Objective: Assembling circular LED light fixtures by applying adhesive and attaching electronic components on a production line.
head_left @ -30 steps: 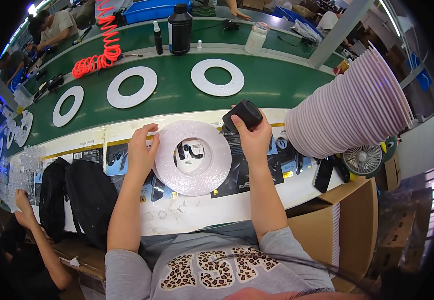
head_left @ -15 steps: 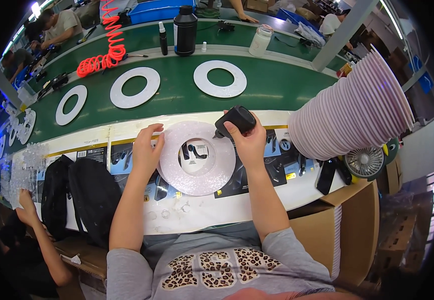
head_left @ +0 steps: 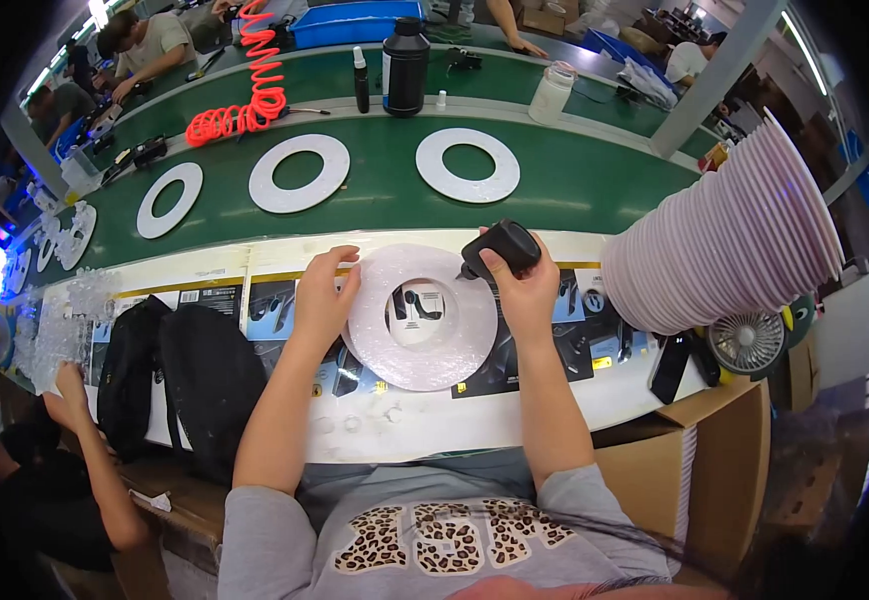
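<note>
While the right hand point(head_left: 527, 285) grips the black squeeze bottle point(head_left: 510, 247), we log its nozzle pointing down and left, over the upper right part of the white ring point(head_left: 425, 366). That ring lies flat on the printed sheets point(head_left: 580, 355) in front of the person, between both hands. Right fingers: closed round the bottle, thumb on the near side. Left hand point(head_left: 326, 292): fingers loosely curved, thumb spread away from them, at the ring's left rim, gripping nothing that we can see.

Risks, in our judgement: too hard a squeeze could let out too much of whatever the bottle holds; a dipped wrist could scrape the nozzle along the face; a light left hand could let the ring slide or turn. The tall stack of rings point(head_left: 715, 235) right of the work looks tilted, perhaps partly from lens bend, and a swing of the right forearm might knock it.

Hard to make out: whether the nozzle touches the ring or hangs just above, whether anything is coming out, and whether the left fingertips press down or only hover. Most right fingers are hidden behind the bottle. We can't tell if the ring is one layer or two. The fan point(head_left: 747, 343) is partly covered by the stack, and the co-worker point(head_left: 55, 490) at lower left is cut off by the dark rim.
</note>
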`<state>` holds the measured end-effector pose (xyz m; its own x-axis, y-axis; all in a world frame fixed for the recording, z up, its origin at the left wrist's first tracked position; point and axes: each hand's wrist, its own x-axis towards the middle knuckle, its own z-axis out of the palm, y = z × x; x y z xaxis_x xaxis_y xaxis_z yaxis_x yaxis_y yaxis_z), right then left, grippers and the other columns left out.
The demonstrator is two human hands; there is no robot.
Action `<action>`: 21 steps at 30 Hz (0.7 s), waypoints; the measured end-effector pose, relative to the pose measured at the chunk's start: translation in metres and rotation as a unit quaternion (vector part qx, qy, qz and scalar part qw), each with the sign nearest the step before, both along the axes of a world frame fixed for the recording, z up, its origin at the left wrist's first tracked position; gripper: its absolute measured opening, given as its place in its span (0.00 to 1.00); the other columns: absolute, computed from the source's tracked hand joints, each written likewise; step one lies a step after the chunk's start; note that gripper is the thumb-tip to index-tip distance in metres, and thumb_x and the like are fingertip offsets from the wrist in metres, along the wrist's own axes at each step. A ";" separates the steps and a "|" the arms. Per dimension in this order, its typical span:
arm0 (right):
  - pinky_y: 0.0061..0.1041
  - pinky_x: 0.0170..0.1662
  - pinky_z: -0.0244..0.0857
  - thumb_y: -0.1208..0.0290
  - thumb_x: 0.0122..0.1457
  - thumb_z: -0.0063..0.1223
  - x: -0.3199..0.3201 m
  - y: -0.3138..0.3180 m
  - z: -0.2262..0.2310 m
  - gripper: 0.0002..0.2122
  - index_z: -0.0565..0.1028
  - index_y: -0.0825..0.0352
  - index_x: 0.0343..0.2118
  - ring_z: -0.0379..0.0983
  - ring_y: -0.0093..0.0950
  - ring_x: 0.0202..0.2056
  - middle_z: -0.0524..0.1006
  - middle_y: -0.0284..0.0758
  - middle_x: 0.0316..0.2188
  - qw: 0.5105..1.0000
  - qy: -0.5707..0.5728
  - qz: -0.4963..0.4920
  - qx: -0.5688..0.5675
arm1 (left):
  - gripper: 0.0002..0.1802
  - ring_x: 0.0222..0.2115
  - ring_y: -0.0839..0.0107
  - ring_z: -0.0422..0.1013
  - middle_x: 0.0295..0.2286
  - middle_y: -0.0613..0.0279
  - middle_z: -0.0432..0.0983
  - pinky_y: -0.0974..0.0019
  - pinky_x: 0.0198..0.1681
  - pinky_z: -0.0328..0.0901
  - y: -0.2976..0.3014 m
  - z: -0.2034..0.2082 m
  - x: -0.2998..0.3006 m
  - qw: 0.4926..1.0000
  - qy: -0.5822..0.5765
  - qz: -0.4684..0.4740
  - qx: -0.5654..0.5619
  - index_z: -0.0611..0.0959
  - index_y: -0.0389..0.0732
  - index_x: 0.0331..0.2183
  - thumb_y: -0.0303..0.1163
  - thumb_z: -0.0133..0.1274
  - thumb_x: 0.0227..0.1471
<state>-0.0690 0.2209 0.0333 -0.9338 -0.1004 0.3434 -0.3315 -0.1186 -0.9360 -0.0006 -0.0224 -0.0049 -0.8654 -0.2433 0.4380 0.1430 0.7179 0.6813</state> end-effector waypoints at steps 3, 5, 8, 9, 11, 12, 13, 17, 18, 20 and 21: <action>0.23 0.47 0.69 0.78 0.52 0.62 0.000 0.002 0.001 0.17 0.70 0.76 0.43 0.75 0.28 0.42 0.78 0.44 0.40 1.000 0.003 -0.007 0.015 | 0.14 0.39 0.58 0.73 0.35 0.56 0.77 0.61 0.43 0.66 0.001 0.000 -0.001 1.000 -0.005 0.001 0.006 0.78 0.39 0.40 0.27 0.54 0.49; 0.23 0.48 0.69 0.77 0.52 0.62 0.000 0.002 0.001 0.17 0.70 0.76 0.43 0.75 0.28 0.42 0.78 0.44 0.40 1.000 0.004 -0.006 0.016 | 0.14 0.39 0.58 0.73 0.35 0.56 0.77 0.60 0.44 0.66 0.001 0.000 -0.002 1.000 0.001 -0.008 0.007 0.78 0.39 0.40 0.27 0.54 0.49; 0.23 0.47 0.68 0.77 0.52 0.63 0.000 0.001 0.002 0.18 0.70 0.76 0.43 0.75 0.27 0.42 0.78 0.43 0.39 1.000 0.006 -0.001 0.015 | 0.14 0.39 0.57 0.72 0.35 0.56 0.77 0.60 0.43 0.66 -0.002 -0.001 -0.001 1.000 0.001 -0.007 0.010 0.78 0.39 0.40 0.27 0.54 0.49; 0.23 0.47 0.68 0.77 0.52 0.63 0.000 0.000 0.002 0.18 0.70 0.76 0.43 0.75 0.27 0.41 0.78 0.43 0.39 1.000 0.004 -0.007 0.023 | 0.14 0.39 0.57 0.72 0.35 0.55 0.77 0.59 0.43 0.66 -0.003 0.000 0.000 1.000 0.005 -0.009 0.008 0.78 0.39 0.41 0.27 0.54 0.49; 0.23 0.47 0.68 0.77 0.52 0.63 0.000 -0.002 0.001 0.17 0.71 0.76 0.43 0.74 0.26 0.40 0.78 0.41 0.39 1.000 0.011 -0.012 0.023 | 0.14 0.39 0.56 0.72 0.35 0.55 0.77 0.59 0.43 0.66 -0.005 -0.003 -0.001 1.000 0.006 -0.003 0.003 0.78 0.39 0.41 0.27 0.54 0.48; 0.24 0.47 0.68 0.78 0.52 0.62 0.000 -0.004 0.001 0.17 0.71 0.76 0.43 0.74 0.26 0.41 0.78 0.41 0.39 1.000 0.008 -0.003 0.010 | 0.15 0.39 0.56 0.72 0.35 0.55 0.77 0.59 0.44 0.66 -0.008 -0.004 -0.001 1.000 0.007 -0.001 0.001 0.78 0.39 0.41 0.27 0.54 0.48; 0.24 0.47 0.68 0.79 0.52 0.62 -0.001 -0.004 0.001 0.17 0.71 0.76 0.43 0.74 0.26 0.41 0.78 0.41 0.39 1.000 0.011 -0.007 0.013 | 0.15 0.39 0.56 0.72 0.35 0.54 0.77 0.59 0.44 0.65 -0.008 -0.005 -0.001 1.000 0.007 -0.001 -0.005 0.78 0.39 0.41 0.28 0.54 0.48; 0.25 0.48 0.68 0.79 0.53 0.60 -0.005 0.004 -0.003 0.17 0.70 0.75 0.45 0.74 0.27 0.42 0.78 0.42 0.40 1.000 0.019 -0.004 0.008 | 0.15 0.39 0.57 0.73 0.36 0.55 0.78 0.59 0.43 0.66 -0.005 -0.010 -0.007 1.000 0.012 -0.005 -0.021 0.78 0.39 0.41 0.28 0.54 0.49; 0.26 0.48 0.68 0.79 0.53 0.60 -0.005 0.006 -0.004 0.17 0.70 0.75 0.45 0.74 0.28 0.42 0.78 0.43 0.40 1.000 0.023 -0.001 0.003 | 0.15 0.39 0.56 0.73 0.36 0.55 0.78 0.59 0.43 0.66 -0.004 -0.009 -0.006 1.000 0.008 -0.005 -0.021 0.78 0.39 0.41 0.29 0.54 0.49; 0.25 0.48 0.69 0.78 0.54 0.60 -0.004 0.006 -0.004 0.17 0.70 0.75 0.46 0.74 0.28 0.42 0.78 0.43 0.40 1.000 0.022 0.001 0.015 | 0.15 0.39 0.56 0.73 0.36 0.55 0.78 0.59 0.43 0.66 -0.003 -0.007 -0.003 1.000 0.006 0.000 -0.021 0.78 0.39 0.41 0.29 0.54 0.49; 0.25 0.48 0.69 0.78 0.54 0.60 -0.004 0.005 -0.005 0.17 0.70 0.75 0.46 0.74 0.28 0.42 0.78 0.43 0.40 1.000 0.016 0.000 0.023 | 0.15 0.39 0.56 0.73 0.36 0.55 0.78 0.59 0.43 0.66 -0.003 -0.007 -0.002 1.000 0.006 -0.008 -0.009 0.77 0.39 0.41 0.29 0.54 0.49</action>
<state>-0.0726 0.2262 0.0280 -0.9224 -0.1164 0.3684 -0.3616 -0.0758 -0.9293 -0.0027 -0.0253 -0.0115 -0.8640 -0.2204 0.4527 0.1631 0.7281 0.6658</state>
